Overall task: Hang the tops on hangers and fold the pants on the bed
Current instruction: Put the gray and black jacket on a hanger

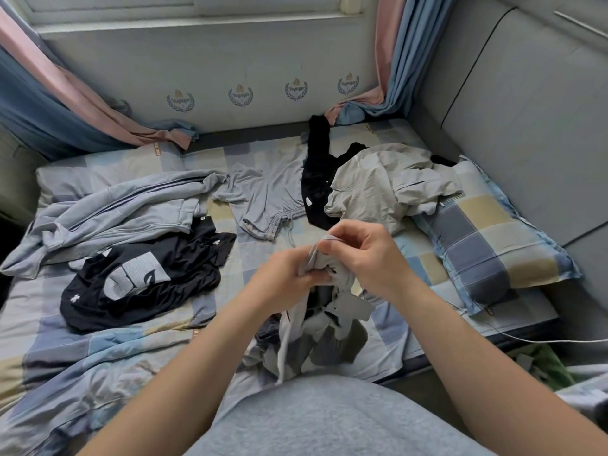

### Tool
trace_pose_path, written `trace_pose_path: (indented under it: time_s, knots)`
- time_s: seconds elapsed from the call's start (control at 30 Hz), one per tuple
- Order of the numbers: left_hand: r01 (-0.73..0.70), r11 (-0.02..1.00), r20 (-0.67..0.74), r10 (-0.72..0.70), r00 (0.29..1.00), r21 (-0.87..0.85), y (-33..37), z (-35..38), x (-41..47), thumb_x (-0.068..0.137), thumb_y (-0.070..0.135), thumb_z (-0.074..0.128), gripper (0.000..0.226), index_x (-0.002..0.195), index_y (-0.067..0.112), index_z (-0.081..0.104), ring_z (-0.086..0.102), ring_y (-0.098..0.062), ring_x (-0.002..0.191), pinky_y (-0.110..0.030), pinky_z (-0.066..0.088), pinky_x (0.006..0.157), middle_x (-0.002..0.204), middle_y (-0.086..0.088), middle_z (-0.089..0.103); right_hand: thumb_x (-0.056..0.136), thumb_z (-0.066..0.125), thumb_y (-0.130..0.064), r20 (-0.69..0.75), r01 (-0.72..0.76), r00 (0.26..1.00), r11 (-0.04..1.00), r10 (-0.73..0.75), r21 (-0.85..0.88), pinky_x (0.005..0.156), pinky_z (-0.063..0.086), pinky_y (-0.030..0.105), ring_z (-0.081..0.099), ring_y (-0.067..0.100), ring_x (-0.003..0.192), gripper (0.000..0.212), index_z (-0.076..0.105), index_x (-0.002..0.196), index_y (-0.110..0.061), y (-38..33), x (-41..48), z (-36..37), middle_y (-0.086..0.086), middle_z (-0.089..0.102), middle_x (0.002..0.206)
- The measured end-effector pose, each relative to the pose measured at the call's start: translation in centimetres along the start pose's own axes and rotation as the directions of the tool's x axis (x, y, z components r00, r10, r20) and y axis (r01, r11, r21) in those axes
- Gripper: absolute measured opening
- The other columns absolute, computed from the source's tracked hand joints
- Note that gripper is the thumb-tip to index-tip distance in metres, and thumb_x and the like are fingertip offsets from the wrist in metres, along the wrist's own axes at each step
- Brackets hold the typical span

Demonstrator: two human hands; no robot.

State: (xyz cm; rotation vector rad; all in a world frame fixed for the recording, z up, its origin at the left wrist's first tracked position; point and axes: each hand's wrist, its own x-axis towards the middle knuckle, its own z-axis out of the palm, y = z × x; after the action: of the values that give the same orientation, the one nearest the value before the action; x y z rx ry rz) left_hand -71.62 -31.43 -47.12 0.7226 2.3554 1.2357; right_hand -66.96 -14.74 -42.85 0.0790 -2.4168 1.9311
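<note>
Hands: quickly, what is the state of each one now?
Left hand: grips the bunched grey garment.
Right hand: pinches the same garment's edge.

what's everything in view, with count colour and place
held garment: 1, grey, in both hands, near bed edge
printed top: 1, black with grey print, bed left
striped garment: 1, pale blue-grey, far left
shorts: 1, grey, bed centre
black garment: 1, black, right of shorts
pillow: 1, blue-yellow check, right
jacket: 1, beige, back right, partly on pillow
sheet: 1, checked, under everything
curtains: 2, pink and blue, back corners
left hand: 1, grips held garment
right hand: 1, pinches held garment
</note>
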Motion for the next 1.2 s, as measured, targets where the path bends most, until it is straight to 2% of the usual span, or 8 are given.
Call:
trace_pose_path:
  time_s: [0.17, 0.33, 0.5, 0.67, 0.8, 0.93, 1.07, 1.2]
  knots:
    - [0.076, 0.969, -0.199, -0.124, 0.972, -0.234, -0.1, 0.2, -0.3, 0.091, -0.006, 0.048, 0.022, 0.088, 0.009, 0.064, 0.05, -0.012, 0.066, -0.032, 0.04, 0.062, 0.076, -0.005, 0.059, 0.089, 0.072, -0.007, 0.023, -0.121, 0.993, 0.992, 0.12, 0.04, 0.071, 0.051, 0.02, 0.062, 0.009, 0.075, 0.006, 0.068, 0.091, -0.004, 1.8, -0.7, -1.0, 0.001, 0.067, 0.081]
    - [0.148, 0.829, -0.199, -0.297, 0.934, -0.54, 0.5, -0.5, -0.8, 0.094, -0.01, 0.037, 0.03, 0.091, 0.007, 0.061, 0.055, -0.019, 0.078, -0.034, 0.043, 0.07, 0.082, -0.008, 0.062, 0.084, 0.078, -0.04, 0.201, -0.38, 0.896, 0.918, 0.395, -0.113, 0.096, 0.048, 0.026, 0.058, 0.007, 0.118, 0.045, 0.058, 0.124, -0.032, 7.5, -2.8, -1.2, -0.011, 0.062, 0.124]
    - [0.169, 0.679, -0.117, -0.353, 0.928, -0.715, 1.0, -1.0, -0.9, 0.099, -0.007, 0.034, 0.024, 0.104, -0.001, 0.057, 0.057, -0.023, 0.077, -0.032, 0.044, 0.06, 0.088, -0.013, 0.06, 0.083, 0.073, -0.046, 0.248, -0.457, 0.822, 0.853, 0.513, -0.25, 0.091, 0.047, 0.026, 0.054, 0.0, 0.111, 0.044, 0.053, 0.122, -0.049, 13.2, -4.3, 1.1, -0.024, 0.056, 0.119]
    - [0.175, 0.606, -0.112, -0.405, 0.908, -0.776, 0.9, -1.2, -1.4, 0.096, -0.007, 0.033, 0.035, 0.095, 0.007, 0.065, 0.064, -0.018, 0.071, -0.03, 0.049, 0.059, 0.079, -0.005, 0.069, 0.09, 0.07, -0.036, 0.085, -0.496, 0.823, 0.785, 0.561, -0.372, 0.1, 0.048, 0.04, 0.058, 0.015, 0.114, 0.035, 0.058, 0.122, -0.032, 15.9, -3.9, 2.0, -0.012, 0.061, 0.119]
    - [0.172, 0.49, -0.089, -0.465, 0.881, -0.854, 0.2, -1.3, -1.4, 0.099, -0.003, 0.034, 0.036, 0.106, 0.009, 0.068, 0.066, -0.021, 0.08, -0.033, 0.051, 0.067, 0.089, -0.01, 0.071, 0.081, 0.08, -0.035, 0.239, -0.538, 0.725, 0.748, 0.646, -0.389, 0.1, 0.046, 0.034, 0.055, 0.015, 0.121, 0.071, 0.045, 0.142, -0.029, 16.4, -3.7, 2.0, -0.006, 0.054, 0.135]
    - [0.156, 0.431, -0.084, -0.488, 0.869, -0.889, -0.5, -1.7, -1.2, 0.1, -0.002, 0.035, 0.037, 0.105, 0.009, 0.07, 0.072, -0.017, 0.078, -0.028, 0.06, 0.066, 0.089, -0.008, 0.075, 0.098, 0.054, -0.014, 0.123, -0.485, 0.776, 0.709, 0.619, -0.512, 0.07, 0.043, 0.025, 0.06, 0.017, 0.088, 0.023, 0.067, 0.116, -0.016, 17.5, -4.1, 2.6, 0.0, 0.067, 0.1]
    - [0.127, 0.479, -0.186, -0.553, 0.812, -0.869, -2.0, -2.8, -1.4, 0.099, 0.0, 0.035, 0.041, 0.096, 0.013, 0.073, 0.072, -0.02, 0.081, -0.032, 0.06, 0.069, 0.09, -0.008, 0.076, 0.1, 0.046, -0.004, -0.019, -0.503, 0.848, 0.792, 0.53, -0.346, 0.069, 0.036, 0.032, 0.047, 0.019, 0.075, 0.019, 0.058, 0.087, -0.011, 16.4, -4.2, 1.0, 0.0, 0.052, 0.073]
    - [0.222, 0.584, -0.278, -0.643, 0.714, -0.781, -4.6, -3.3, -1.4, 0.099, 0.002, 0.034, 0.035, 0.101, 0.014, 0.067, 0.063, -0.025, 0.097, -0.038, 0.05, 0.085, 0.104, -0.012, 0.07, 0.105, 0.044, -0.011, -0.172, -0.47, 0.879, 0.871, 0.445, -0.143, 0.055, 0.032, 0.025, 0.04, 0.014, 0.061, 0.022, 0.052, 0.084, -0.012, 13.1, -3.4, -1.6, 0.001, 0.044, 0.066]
